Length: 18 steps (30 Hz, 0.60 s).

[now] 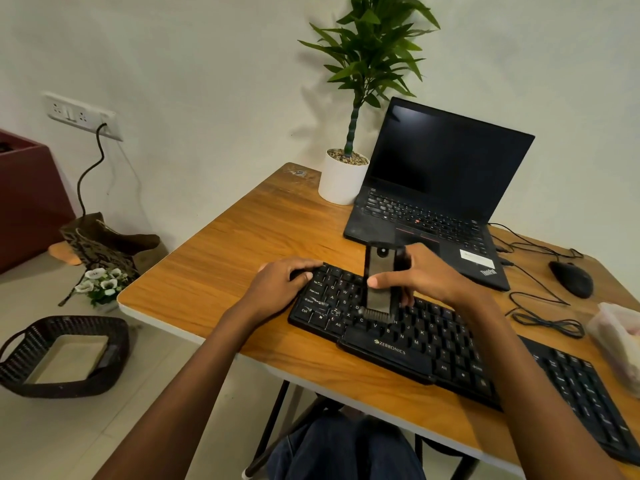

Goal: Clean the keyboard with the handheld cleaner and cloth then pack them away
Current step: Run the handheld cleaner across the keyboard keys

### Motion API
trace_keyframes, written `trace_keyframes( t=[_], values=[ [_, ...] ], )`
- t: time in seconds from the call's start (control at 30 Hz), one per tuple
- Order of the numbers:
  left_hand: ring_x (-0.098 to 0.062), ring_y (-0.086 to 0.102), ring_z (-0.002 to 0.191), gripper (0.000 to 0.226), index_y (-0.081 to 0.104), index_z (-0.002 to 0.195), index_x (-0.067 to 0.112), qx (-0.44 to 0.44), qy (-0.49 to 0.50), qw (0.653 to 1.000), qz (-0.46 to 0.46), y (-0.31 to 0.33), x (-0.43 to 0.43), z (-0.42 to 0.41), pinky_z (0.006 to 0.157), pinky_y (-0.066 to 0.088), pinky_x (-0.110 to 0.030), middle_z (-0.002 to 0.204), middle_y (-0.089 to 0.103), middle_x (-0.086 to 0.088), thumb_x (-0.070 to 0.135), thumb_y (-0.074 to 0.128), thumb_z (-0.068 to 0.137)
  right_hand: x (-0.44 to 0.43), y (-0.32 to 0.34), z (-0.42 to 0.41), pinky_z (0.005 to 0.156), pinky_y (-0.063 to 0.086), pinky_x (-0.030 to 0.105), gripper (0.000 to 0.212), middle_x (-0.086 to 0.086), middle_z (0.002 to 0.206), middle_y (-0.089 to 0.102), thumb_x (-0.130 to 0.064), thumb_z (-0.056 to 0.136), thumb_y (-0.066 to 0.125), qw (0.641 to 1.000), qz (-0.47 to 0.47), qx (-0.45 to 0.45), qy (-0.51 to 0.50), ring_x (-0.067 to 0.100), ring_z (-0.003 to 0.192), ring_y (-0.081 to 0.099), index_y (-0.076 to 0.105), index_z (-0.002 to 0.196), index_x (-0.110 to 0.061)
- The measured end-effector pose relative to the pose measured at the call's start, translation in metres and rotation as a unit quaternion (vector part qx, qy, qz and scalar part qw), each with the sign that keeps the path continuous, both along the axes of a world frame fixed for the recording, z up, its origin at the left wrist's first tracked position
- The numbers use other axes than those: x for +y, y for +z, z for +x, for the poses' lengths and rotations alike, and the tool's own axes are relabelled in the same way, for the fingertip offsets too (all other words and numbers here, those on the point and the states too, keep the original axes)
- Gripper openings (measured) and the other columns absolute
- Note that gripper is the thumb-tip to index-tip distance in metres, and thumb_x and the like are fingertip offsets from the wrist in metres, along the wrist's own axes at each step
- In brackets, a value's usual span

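Observation:
A black Zebronics keyboard (426, 344) lies across the wooden table (242, 244). My right hand (422, 275) grips a black handheld cleaner (380, 271) held upright, its brush end down on the keys near the left-middle of the keyboard. My left hand (280, 282) rests on the keyboard's far left corner, fingers curled over its edge. No cloth is plainly visible.
An open black laptop (436, 188) and a white potted plant (341, 181) stand at the back. A black mouse (571, 278) with cables and a clear plastic container (620, 337) lie at the right. A dark woven basket (65, 355) sits on the floor at left.

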<state>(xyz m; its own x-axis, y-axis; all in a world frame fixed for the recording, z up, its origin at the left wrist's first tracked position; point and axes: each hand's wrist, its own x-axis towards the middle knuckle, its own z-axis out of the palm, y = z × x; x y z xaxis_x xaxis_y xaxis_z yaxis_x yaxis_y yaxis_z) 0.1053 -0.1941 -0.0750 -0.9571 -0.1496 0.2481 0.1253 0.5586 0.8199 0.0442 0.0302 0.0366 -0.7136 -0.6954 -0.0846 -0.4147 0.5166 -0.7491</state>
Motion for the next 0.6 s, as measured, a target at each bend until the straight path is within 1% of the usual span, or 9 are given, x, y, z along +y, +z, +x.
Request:
trace_keyframes(
  t=[0.07, 0.17, 0.27, 0.33, 0.4, 0.5, 0.53, 0.6],
  values=[
    [-0.011, 0.049, 0.122, 0.032, 0.059, 0.122, 0.034, 0.002, 0.002, 1.000, -0.006, -0.001, 0.000, -0.001, 0.108, 0.031, -0.048, 0.130, 0.058, 0.008, 0.021, 0.053, 0.094, -0.011, -0.003, 0.004, 0.043, 0.045, 0.021, 0.018, 0.009, 0.077, 0.070, -0.025, 0.077, 0.073, 1.000, 0.000, 0.027, 0.007, 0.015, 0.054, 0.061, 0.060, 0.083, -0.014],
    [-0.011, 0.054, 0.117, 0.031, 0.060, 0.121, 0.032, 0.004, -0.003, 1.000, -0.015, -0.002, -0.001, -0.003, 0.103, 0.038, -0.046, 0.125, 0.061, 0.007, 0.019, 0.053, 0.094, -0.034, -0.010, 0.018, 0.046, 0.045, 0.016, 0.018, 0.000, 0.074, 0.065, -0.025, 0.078, 0.072, 0.998, -0.031, 0.050, 0.027, 0.001, 0.052, 0.059, 0.057, 0.082, -0.017],
    [-0.013, 0.056, 0.115, 0.030, 0.062, 0.120, 0.029, 0.008, -0.009, 1.000, -0.003, -0.003, -0.002, -0.003, 0.100, 0.041, -0.047, 0.122, 0.063, 0.005, 0.021, 0.052, 0.093, -0.043, -0.019, 0.027, 0.050, 0.047, 0.016, 0.021, -0.001, 0.073, 0.065, -0.022, 0.077, 0.073, 0.995, -0.085, 0.038, 0.030, 0.003, 0.055, 0.060, 0.058, 0.087, -0.012],
    [-0.012, 0.055, 0.115, 0.030, 0.061, 0.118, 0.036, 0.006, -0.009, 1.000, 0.002, -0.003, -0.002, -0.002, 0.101, 0.040, -0.049, 0.123, 0.062, 0.007, 0.023, 0.053, 0.093, -0.035, -0.020, 0.029, 0.051, 0.049, 0.018, 0.023, -0.001, 0.075, 0.066, -0.025, 0.077, 0.073, 0.995, -0.090, 0.039, 0.005, 0.005, 0.056, 0.061, 0.058, 0.091, -0.012],
    [-0.011, 0.053, 0.117, 0.032, 0.059, 0.119, 0.040, 0.002, -0.005, 1.000, 0.004, -0.004, -0.002, -0.003, 0.103, 0.037, -0.051, 0.126, 0.060, 0.009, 0.022, 0.054, 0.093, -0.021, -0.017, 0.026, 0.051, 0.049, 0.022, 0.020, -0.003, 0.073, 0.066, -0.027, 0.077, 0.073, 0.995, -0.079, 0.045, -0.035, 0.006, 0.056, 0.062, 0.059, 0.086, -0.016],
    [-0.011, 0.052, 0.119, 0.033, 0.058, 0.119, 0.040, 0.000, 0.001, 1.000, 0.000, -0.005, -0.002, -0.005, 0.105, 0.033, -0.051, 0.128, 0.059, 0.009, 0.021, 0.054, 0.093, -0.013, -0.014, 0.027, 0.049, 0.048, 0.022, 0.017, -0.006, 0.069, 0.064, -0.024, 0.078, 0.072, 0.992, -0.085, 0.071, -0.064, 0.002, 0.056, 0.061, 0.056, 0.075, -0.022],
    [-0.011, 0.052, 0.119, 0.033, 0.058, 0.119, 0.040, 0.001, 0.000, 1.000, 0.000, -0.004, -0.002, -0.005, 0.106, 0.033, -0.051, 0.128, 0.059, 0.009, 0.021, 0.054, 0.093, -0.016, -0.017, 0.030, 0.047, 0.048, 0.022, 0.017, -0.004, 0.070, 0.064, -0.024, 0.079, 0.071, 0.990, -0.093, 0.077, -0.067, 0.002, 0.055, 0.061, 0.055, 0.075, -0.022],
    [-0.010, 0.052, 0.119, 0.033, 0.057, 0.117, 0.044, 0.003, -0.004, 1.000, 0.006, -0.004, -0.002, -0.004, 0.105, 0.035, -0.051, 0.127, 0.059, 0.009, 0.021, 0.054, 0.093, -0.024, -0.024, 0.037, 0.045, 0.048, 0.020, 0.015, 0.002, 0.077, 0.067, -0.024, 0.080, 0.070, 0.990, -0.115, 0.058, -0.064, 0.006, 0.056, 0.063, 0.056, 0.080, -0.019]
  ],
)
